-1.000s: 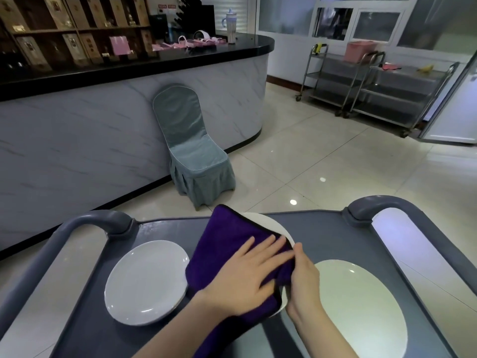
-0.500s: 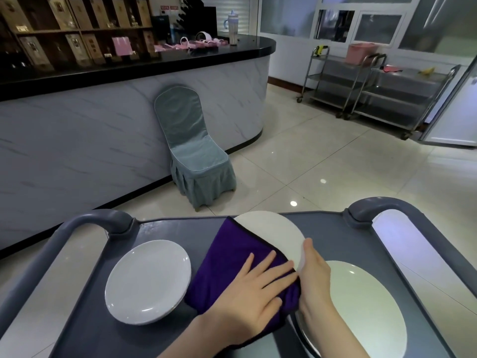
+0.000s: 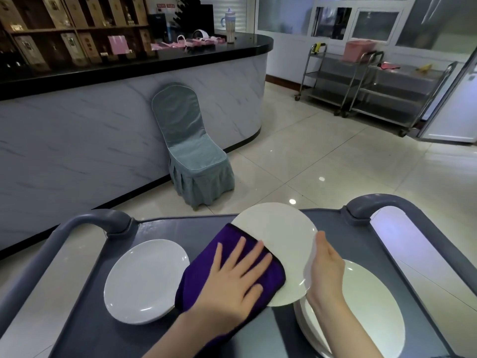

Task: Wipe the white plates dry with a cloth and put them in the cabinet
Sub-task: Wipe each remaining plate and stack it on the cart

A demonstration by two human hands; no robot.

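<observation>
Left hand (image 3: 237, 277), fingers spread flat, is pressing the purple cloth (image 3: 204, 270) onto the raised plate (image 3: 278, 233) above the cart's (image 3: 180, 226) middle. Right hand (image 3: 326, 270) is gripping that plate's right rim, thumb along the edge (fingers are hiding underneath).

Risk: a 1-sided hold plus cloth pressure could be levering the plate loose, dropping it onto the stack (image 3: 369, 306) at the near right corner.

1 more plate (image 3: 144, 280) is sitting by the left edge. Stack count is unclear, the frame cutting it off. No cabinet is showing.
</observation>
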